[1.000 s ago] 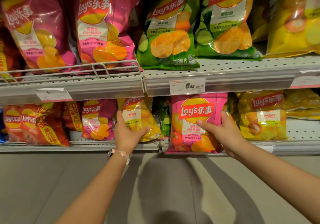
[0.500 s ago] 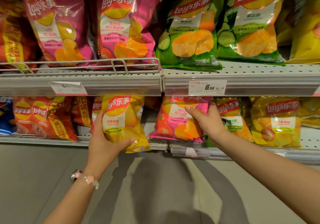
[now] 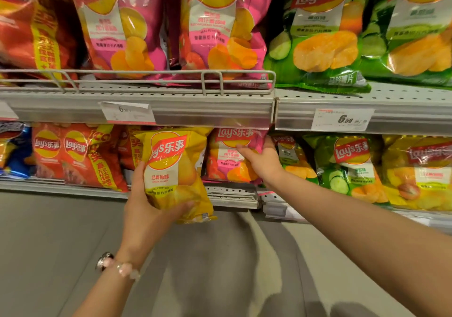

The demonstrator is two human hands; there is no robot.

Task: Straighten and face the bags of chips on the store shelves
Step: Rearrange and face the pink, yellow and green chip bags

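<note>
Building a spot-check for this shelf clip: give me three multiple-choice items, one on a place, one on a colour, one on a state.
1. Where is the pink bag that the right hand touches?
A. upper shelf
B. lower shelf
C. floor

2. What colour is the bag in the left hand?
A. yellow
B. green
C. blue

3. How is the yellow bag held?
A. lying flat on the floor
B. gripped and out in front of the lower shelf
C. untouched

Answers: 1 B, it stands under the price rail. 2 A, its front is yellow. 3 B, thumb and fingers wrap its lower part.
</note>
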